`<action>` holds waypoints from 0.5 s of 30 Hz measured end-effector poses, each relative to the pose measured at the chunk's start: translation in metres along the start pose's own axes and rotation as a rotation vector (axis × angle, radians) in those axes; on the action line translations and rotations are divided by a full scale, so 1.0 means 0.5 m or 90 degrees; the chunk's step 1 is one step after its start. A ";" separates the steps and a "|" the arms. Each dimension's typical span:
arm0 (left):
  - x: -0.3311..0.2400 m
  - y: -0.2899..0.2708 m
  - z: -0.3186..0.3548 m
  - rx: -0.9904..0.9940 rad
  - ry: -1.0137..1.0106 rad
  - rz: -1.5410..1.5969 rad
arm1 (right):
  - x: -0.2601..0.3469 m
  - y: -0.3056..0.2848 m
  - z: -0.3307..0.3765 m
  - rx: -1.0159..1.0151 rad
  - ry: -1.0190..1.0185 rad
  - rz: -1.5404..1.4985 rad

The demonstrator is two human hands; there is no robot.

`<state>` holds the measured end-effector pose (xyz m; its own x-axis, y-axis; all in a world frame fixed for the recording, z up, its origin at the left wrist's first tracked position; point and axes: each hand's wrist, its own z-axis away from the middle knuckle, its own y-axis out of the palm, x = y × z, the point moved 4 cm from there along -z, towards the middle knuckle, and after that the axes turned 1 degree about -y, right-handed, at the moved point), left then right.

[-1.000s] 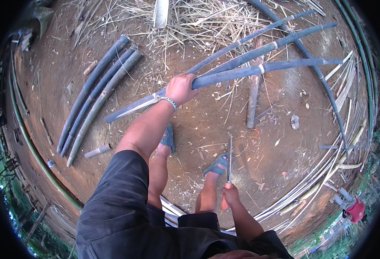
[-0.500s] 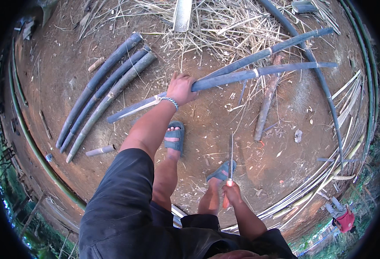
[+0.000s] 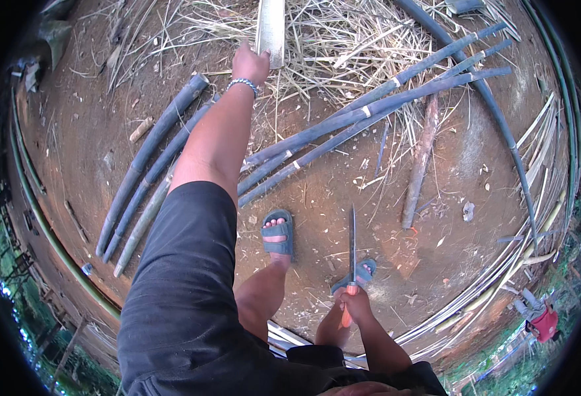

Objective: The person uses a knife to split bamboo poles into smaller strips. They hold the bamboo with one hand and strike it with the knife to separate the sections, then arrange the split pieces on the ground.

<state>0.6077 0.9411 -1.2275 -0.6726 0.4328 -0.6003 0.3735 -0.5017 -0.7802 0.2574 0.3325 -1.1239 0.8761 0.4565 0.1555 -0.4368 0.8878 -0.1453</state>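
The right hand point(image 3: 355, 305), nearest the body, is closed around the orange handle of a long straight-bladed knife point(image 3: 352, 247) pointing forward. Beyond and left of it lie uncut dark bamboo poles point(image 3: 343, 125). Farthest, the left hand point(image 3: 249, 65) grips a pale split bamboo slat point(image 3: 271, 30); cutting looks barely begun.

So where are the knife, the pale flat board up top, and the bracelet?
knife point(image 3: 352, 244), head view, middle of the blade.
board point(image 3: 271, 30), head view, its pale face above the left hand point(image 3: 249, 64).
bracelet point(image 3: 244, 84), head view, the band around the left wrist.
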 end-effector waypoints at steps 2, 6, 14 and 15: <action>-0.001 0.016 -0.041 0.031 -0.024 -0.015 | -0.023 0.015 -0.015 -0.020 -0.015 -0.039; -0.020 0.018 -0.042 0.068 -0.067 -0.074 | -0.041 0.058 -0.018 -0.038 0.011 -0.125; -0.007 -0.052 -0.076 -0.035 0.026 -0.113 | -0.015 0.060 0.028 -0.009 0.017 -0.047; -0.012 -0.067 -0.073 -0.007 0.022 -0.093 | -0.014 0.051 0.029 -0.006 0.007 -0.017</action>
<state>0.6228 0.9827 -1.2040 -0.6978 0.5265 -0.4857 0.2807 -0.4228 -0.8616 0.2370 0.3529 -1.1146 0.8898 0.4315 0.1483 -0.4109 0.8991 -0.1508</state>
